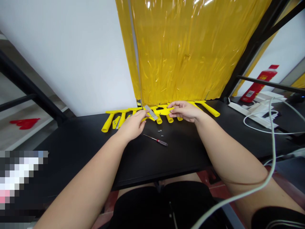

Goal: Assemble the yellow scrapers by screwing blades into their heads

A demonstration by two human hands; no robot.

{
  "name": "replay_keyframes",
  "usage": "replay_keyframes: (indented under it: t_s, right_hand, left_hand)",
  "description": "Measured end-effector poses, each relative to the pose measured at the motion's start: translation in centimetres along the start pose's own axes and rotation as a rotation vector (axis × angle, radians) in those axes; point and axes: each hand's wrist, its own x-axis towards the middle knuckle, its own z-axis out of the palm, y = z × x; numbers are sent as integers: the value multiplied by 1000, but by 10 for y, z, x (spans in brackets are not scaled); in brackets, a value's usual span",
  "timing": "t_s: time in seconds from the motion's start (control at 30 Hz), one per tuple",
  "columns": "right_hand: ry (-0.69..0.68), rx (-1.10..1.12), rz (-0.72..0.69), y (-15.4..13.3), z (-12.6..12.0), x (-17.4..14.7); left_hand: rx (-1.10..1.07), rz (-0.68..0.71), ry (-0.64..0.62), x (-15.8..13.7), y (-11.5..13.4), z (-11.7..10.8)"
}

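Left hand (133, 123): I see it pinching a grey rectangular plate (151, 113), two o'clock.
Right hand (184, 111): pinching a flat yellow piece (164, 111), nine o'clock.

Reads as a small assembly workshop. Screwdriver (162, 142) and loose screws (159, 131) mid tabletop (186, 146), repeated yellow parts (109, 123) lined along its back edge. Yellow sheeting (186, 57) behind that edge, black metal frame (250, 54) alongside.

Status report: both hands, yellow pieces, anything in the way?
Left hand holding yellow piece with grey plate. Right hand pinching flat yellow piece. Screwdriver, small metal bits on table, apart from both hands.
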Motion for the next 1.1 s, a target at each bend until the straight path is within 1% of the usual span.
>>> replay_keyframes:
  t_s: [0.17, 0.33, 0.4, 0.47, 0.63, 0.83, 0.93, 1.1]
  right_hand:
    - [24, 38, -22, 3, 4, 1]
    - [69, 60, -16, 8, 16, 4]
    - [74, 30, -38, 12, 23, 6]
    - [95, -25, -87, 16, 30, 8]
    - [146, -131, -184, 27, 46, 13]
    - [137, -224, -268, 35, 50, 16]
    - [131, -279, -268, 34, 51, 15]
    - [144, -284, -239, 32, 54, 14]
  left_hand:
    - [12, 14, -2, -1, 2, 0]
    - [19, 34, 2, -1, 4, 0]
    - [15, 38, 0, 0, 5, 1]
    - [9, 51, 1, 0, 5, 2]
    - [-6, 110, 12, 0, 3, 5]
    - [-6, 132, 12, 0, 5, 6]
    - [20, 122, 12, -1, 7, 6]
    - [58, 117, 4, -1, 8, 6]
